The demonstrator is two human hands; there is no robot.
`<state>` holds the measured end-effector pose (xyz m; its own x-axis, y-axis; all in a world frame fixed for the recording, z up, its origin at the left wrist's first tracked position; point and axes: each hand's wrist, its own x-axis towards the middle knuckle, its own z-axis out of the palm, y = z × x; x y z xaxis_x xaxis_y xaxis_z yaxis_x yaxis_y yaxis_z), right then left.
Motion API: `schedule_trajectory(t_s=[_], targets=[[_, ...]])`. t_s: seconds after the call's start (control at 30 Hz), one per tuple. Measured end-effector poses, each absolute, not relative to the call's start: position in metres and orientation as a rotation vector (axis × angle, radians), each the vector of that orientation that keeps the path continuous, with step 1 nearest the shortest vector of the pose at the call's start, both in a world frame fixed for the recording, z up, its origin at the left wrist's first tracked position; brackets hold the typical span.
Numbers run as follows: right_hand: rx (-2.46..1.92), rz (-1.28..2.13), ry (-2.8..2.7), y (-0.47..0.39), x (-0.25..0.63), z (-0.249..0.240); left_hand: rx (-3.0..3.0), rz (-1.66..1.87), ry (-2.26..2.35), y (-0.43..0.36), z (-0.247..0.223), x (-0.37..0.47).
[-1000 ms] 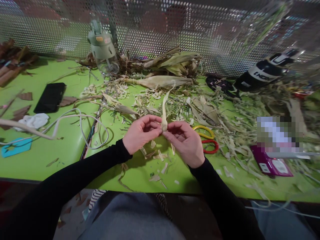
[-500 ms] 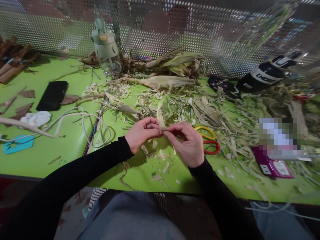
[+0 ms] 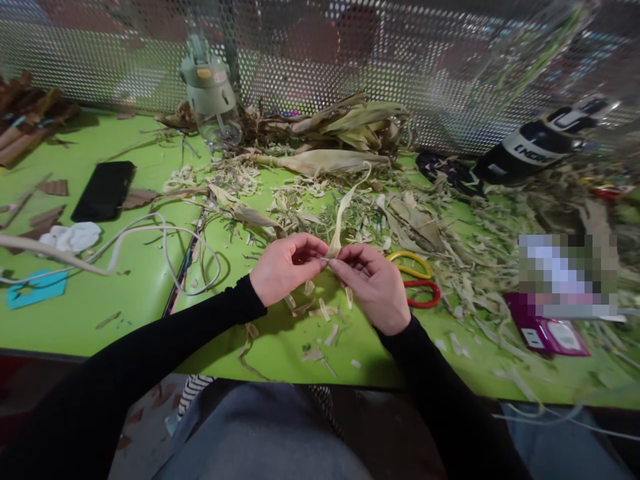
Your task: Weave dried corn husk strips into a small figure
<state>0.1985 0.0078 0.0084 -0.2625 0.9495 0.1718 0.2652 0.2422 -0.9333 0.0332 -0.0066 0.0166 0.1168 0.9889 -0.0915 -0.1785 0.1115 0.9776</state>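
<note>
A pale, narrow strip of dried husk (image 3: 341, 215) rises from between my fingertips, its thin curled end pointing up and to the right. My left hand (image 3: 289, 267) pinches its lower end from the left. From the right, my right hand (image 3: 376, 283) pinches the same strip, and the fingertips of both hands nearly touch. Scissors with one yellow and one red handle loop (image 3: 425, 293) lie just right of my right hand, their blades hidden. Small husk scraps (image 3: 331, 334) are scattered on the green table (image 3: 210, 347) below my hands.
Behind my hands lie husk bundles (image 3: 330, 162) and shredded pieces. A clear bottle (image 3: 213, 93) and a black bottle (image 3: 525, 150) stand by the perforated screen. Left are a phone (image 3: 104, 191), a looped cable (image 3: 167, 250) and a white tissue (image 3: 75, 237). A purple packet (image 3: 547, 327) lies right.
The husk strip's free part has swung to the right and now stands taller, with its curled tip showing. Both hands have stayed in nearly the same place, still pinching.
</note>
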Motion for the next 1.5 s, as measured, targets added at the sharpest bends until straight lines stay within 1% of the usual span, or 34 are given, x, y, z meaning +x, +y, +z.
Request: schedule_trajectory(t_s=[0.07, 0.2, 0.27, 0.43, 0.63, 0.73, 0.87, 0.93, 1.33, 1.5], targets=[[-1.076, 0.945, -1.741, 0.0078, 0.1995, 0.0072, 0.985, 1.139, 1.022, -0.0057, 0.0159, 0.0324], [-0.967, 0.524, -1.955, 0.008, 0.2005, 0.0082, 0.855, 1.127, 0.963, -0.0036, 0.0159, 0.031], [-0.938, 0.366, -2.032, 0.0082, 0.2005, 0.0099, 0.822, 1.125, 0.955, -0.0034, 0.0161, 0.0308], [-0.901, 0.218, -2.117, 0.0081, 0.2014, 0.0124, 0.732, 1.084, 0.95, -0.0051, 0.0165, 0.0313], [-0.929, 0.34, -2.128, 0.0086, 0.2018, 0.0157, 0.809, 1.075, 0.911, -0.0043, 0.0175, 0.0305], [-0.977, 0.521, -2.027, 0.008, 0.2011, 0.0134, 0.891, 1.108, 0.903, -0.0039, 0.0169, 0.0312], [-1.025, 0.849, -1.8, 0.0066, 0.2004, 0.0074, 0.944, 1.15, 0.898, -0.0049, 0.0148, 0.0324], [-1.045, 0.938, -1.75, 0.0064, 0.2005, 0.006, 0.957, 1.146, 0.898, -0.0055, 0.0141, 0.0326], [-1.171, 0.949, -1.746, 0.0012, 0.1981, 0.0142, 0.973, 1.139, 0.916, -0.0067, 0.0148, 0.034], [-1.185, 0.954, -1.781, 0.0007, 0.1989, 0.0151, 0.867, 1.044, 0.916, -0.0043, 0.0142, 0.0332]])
